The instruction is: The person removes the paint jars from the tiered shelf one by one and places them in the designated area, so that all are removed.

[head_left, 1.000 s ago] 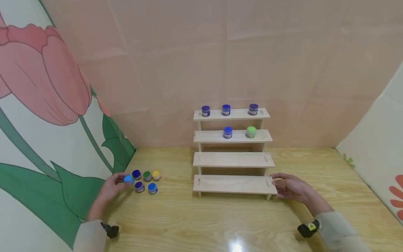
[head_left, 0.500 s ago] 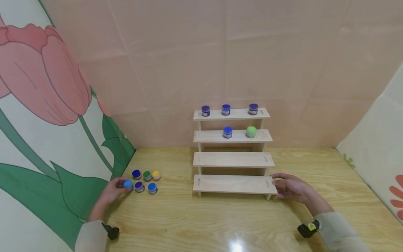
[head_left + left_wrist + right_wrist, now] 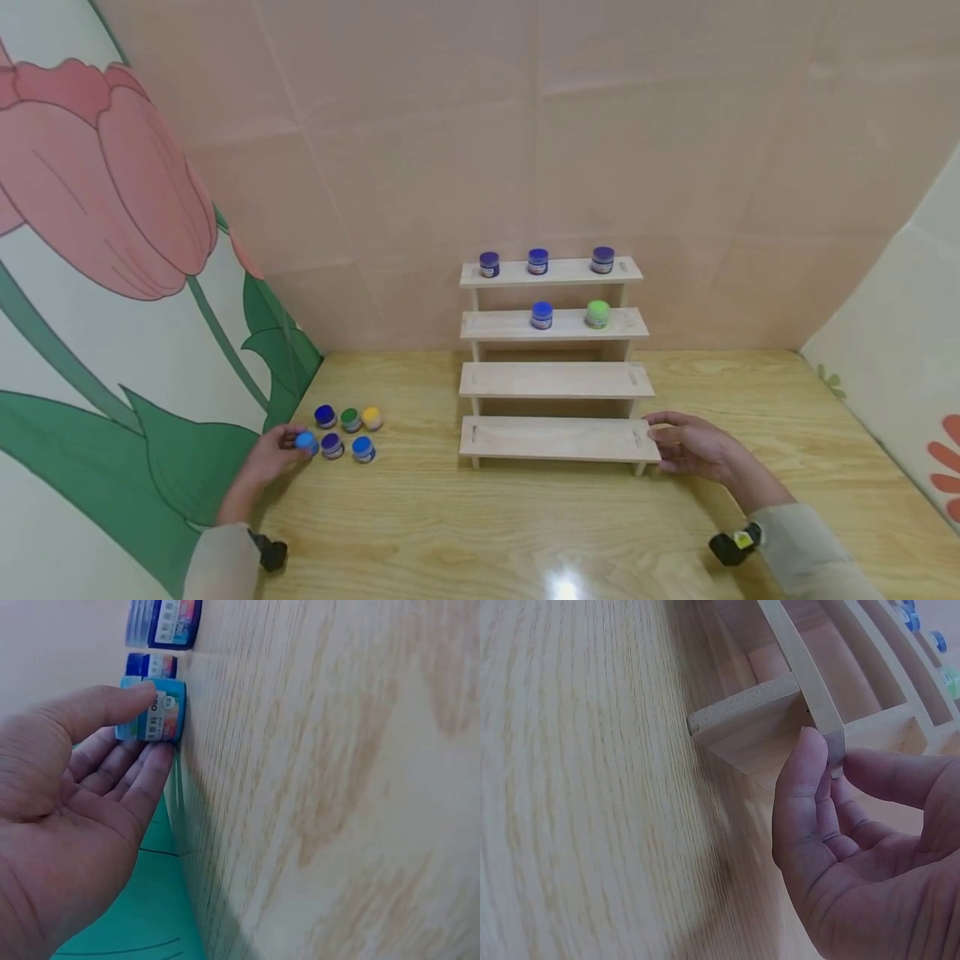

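A light blue paint jar [image 3: 161,712] stands on the table at the left, and my left hand [image 3: 273,457] holds it between thumb and fingers. Right beside it are a purple jar [image 3: 332,446] and a blue jar [image 3: 363,449]; behind these sit a dark blue jar [image 3: 325,416], a green one [image 3: 351,419] and a yellow one [image 3: 372,418]. At the right end of a stepped wooden rack [image 3: 557,381], my right hand [image 3: 693,448] pinches the end of the lowest shelf [image 3: 817,690] between thumb and fingers.
On the rack's top shelf stand three purple-blue jars [image 3: 537,261]. The second shelf bears a blue jar [image 3: 542,315] and a light green jar [image 3: 597,314]. A pinkish wall covering [image 3: 420,167] rises behind the wooden table [image 3: 450,533], with a tulip-painted panel [image 3: 150,350] at left.
My left hand has brought the light blue jar down and slightly nearer, into line with the purple jar. My right hand has stayed on the rack.
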Available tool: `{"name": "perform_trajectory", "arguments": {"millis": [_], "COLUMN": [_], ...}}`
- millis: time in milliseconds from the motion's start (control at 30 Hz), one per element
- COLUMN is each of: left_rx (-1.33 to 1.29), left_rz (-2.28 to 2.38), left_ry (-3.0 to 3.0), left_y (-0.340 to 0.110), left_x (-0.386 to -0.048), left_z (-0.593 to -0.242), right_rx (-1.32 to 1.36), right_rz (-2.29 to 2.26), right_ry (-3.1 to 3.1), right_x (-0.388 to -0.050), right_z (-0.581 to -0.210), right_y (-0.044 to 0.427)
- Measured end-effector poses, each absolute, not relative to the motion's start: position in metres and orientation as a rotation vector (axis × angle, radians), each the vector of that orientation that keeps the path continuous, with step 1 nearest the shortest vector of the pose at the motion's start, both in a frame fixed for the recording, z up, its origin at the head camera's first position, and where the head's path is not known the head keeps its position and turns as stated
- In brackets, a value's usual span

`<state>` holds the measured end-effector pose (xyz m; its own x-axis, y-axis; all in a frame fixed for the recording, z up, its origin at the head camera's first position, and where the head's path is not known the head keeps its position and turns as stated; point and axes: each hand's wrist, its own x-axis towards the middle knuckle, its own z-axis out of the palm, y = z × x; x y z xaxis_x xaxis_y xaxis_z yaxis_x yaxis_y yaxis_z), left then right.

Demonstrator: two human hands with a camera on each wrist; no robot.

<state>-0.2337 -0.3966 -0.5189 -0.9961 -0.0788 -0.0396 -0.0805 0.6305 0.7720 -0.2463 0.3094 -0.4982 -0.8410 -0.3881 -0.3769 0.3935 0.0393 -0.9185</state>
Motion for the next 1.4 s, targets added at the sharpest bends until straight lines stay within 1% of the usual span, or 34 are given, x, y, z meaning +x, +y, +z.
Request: {"name": "perform_trajectory", "arguments": {"millis": [167,333,500,700,933,1400], "left_rx": [-0.096,-0.084,-0.049,0.163,0.346,0.536], "left_rz": [1.356,1.275,1.215,1.335,1.457,1.660], "left_ry": [2.843,2.921,2.981,3.019,2.984,2.852], "left_y": [-0.399,-0.384,-0.351,-0.308,-0.256,-0.178], "left_x": [-0.236,-0.235,-0.236,-0.250,-0.264,-0.296], "left_z": [-0.516,-0.489,-0.454,-0.428,-0.409,-0.385], "right_rx": [-0.001,-0.011,-0.010,-0.007,0.027,0.000], "right_rz": [-1.854,-1.856,-1.861,-1.867,-1.856,-1.862], "right_ry": [1.776,1.772,1.763,1.760,1.776,1.776], "right_x": [-0.246,-0.246,-0.247,-0.248,-0.247,-0.247], "right_z": [-0.498,-0.499,-0.499,-0.498,-0.499,-0.499], "right_y": [0.310,0.310,0.310,0.310,0.308,0.308]}}
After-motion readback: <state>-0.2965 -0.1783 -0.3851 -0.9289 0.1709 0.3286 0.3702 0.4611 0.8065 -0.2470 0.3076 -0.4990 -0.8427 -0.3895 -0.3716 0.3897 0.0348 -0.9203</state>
